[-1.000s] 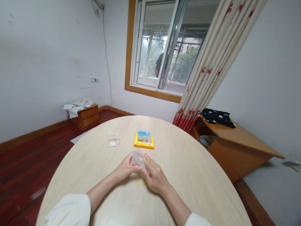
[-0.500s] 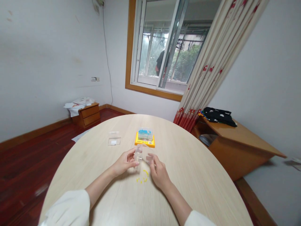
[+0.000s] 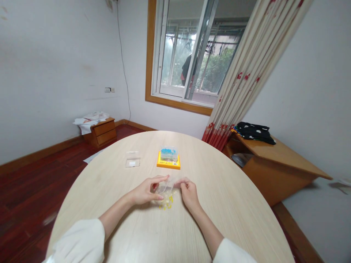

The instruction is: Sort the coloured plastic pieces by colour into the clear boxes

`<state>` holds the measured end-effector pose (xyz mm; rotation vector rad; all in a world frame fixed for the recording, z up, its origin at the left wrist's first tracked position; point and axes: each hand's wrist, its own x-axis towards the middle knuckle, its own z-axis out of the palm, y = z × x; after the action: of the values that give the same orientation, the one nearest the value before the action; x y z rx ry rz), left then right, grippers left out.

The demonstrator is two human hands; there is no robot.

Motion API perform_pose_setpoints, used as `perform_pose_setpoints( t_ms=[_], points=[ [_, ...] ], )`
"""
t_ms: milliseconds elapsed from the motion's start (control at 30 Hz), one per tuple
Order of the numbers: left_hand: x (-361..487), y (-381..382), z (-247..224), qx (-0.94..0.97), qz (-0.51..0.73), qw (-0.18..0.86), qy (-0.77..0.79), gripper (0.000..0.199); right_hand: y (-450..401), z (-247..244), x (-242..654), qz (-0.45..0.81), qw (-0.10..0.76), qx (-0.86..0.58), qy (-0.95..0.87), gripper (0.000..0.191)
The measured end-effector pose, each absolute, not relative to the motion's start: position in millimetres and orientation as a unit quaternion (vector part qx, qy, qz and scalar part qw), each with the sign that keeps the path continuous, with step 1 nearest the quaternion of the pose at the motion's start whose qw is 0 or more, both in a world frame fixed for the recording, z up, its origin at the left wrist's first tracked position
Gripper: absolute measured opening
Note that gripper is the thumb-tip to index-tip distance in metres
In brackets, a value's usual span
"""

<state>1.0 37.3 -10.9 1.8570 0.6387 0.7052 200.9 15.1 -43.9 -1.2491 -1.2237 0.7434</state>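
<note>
Above the middle of the round table, my left hand [image 3: 148, 190] grips a small clear plastic box [image 3: 166, 187] between thumb and fingers. The box is tilted, its open side facing the table. My right hand [image 3: 189, 190] is closed at the box's right side, its fingers pinching the thin clear lid. Beneath the box, several small yellow pieces [image 3: 170, 201] lie on the wood, with paler bits [image 3: 164, 201] beside them. Blur hides the exact shape of these pieces.
Farther back on the table [image 3: 115, 219] sits a yellow flat box [image 3: 168, 165], carrying a clear case [image 3: 168, 155] of blue pieces. An open clear case [image 3: 132, 160] lies to its left. A wooden desk [image 3: 279, 171] with dark cloth stands at the right, beyond the table edge.
The clear box has tipped over toward the table, and pale bits now show under it near the yellow pieces. My right hand has shifted slightly right, staying at the lid.
</note>
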Motion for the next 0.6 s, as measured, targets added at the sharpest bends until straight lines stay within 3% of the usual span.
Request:
perform_pose_setpoints(
  t_ms=[300, 467, 600],
  points=[
    [-4, 34, -2, 0.765, 0.301, 0.514, 0.246, 0.071, 7, -30, 200, 0.296, 0.594, -0.499, -0.557, 0.017],
    [-3, 40, -8, 0.634, 0.416, 0.605, 0.242, 0.075, 7, -31, 196, 0.286, 0.610, -0.486, -0.557, 0.020],
    [1, 37, -8, 0.540, 0.473, 0.655, 0.236, 0.065, 10, -33, 198, 0.292, 0.608, -0.500, -0.544, 0.028]
  ],
)
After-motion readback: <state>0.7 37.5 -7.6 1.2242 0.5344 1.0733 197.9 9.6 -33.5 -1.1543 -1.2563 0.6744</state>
